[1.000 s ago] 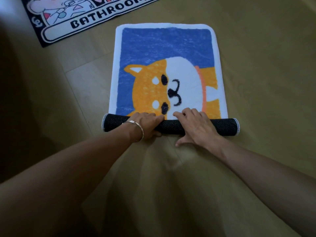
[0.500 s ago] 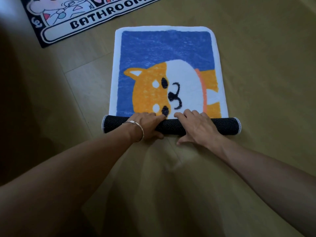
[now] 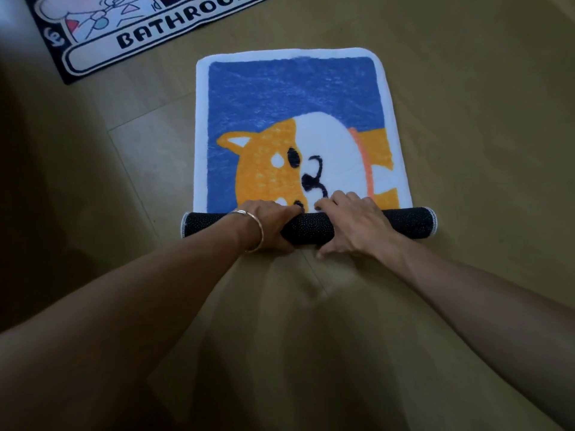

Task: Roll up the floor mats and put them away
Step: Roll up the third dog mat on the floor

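Observation:
A blue mat with an orange and white dog picture (image 3: 289, 98) lies flat on the wooden floor, white-bordered. Its near end is rolled into a black dotted roll (image 3: 407, 222) that runs left to right. My left hand (image 3: 270, 223), with a silver bangle on the wrist, wraps the roll left of centre. My right hand (image 3: 354, 223) presses on the roll right of centre, fingers over its top and thumb on the floor side. Both hands cover the roll's middle.
A second mat, black-edged with cartoon art and the word BATHROOM (image 3: 146, 29), lies flat at the upper left, cut off by the frame. Bare wooden floor (image 3: 482, 119) surrounds both mats. A dark shadowed area fills the left edge.
The roll has advanced away from me over the dog's face, covering more of the picture. Both hands stayed on the roll and moved forward with it.

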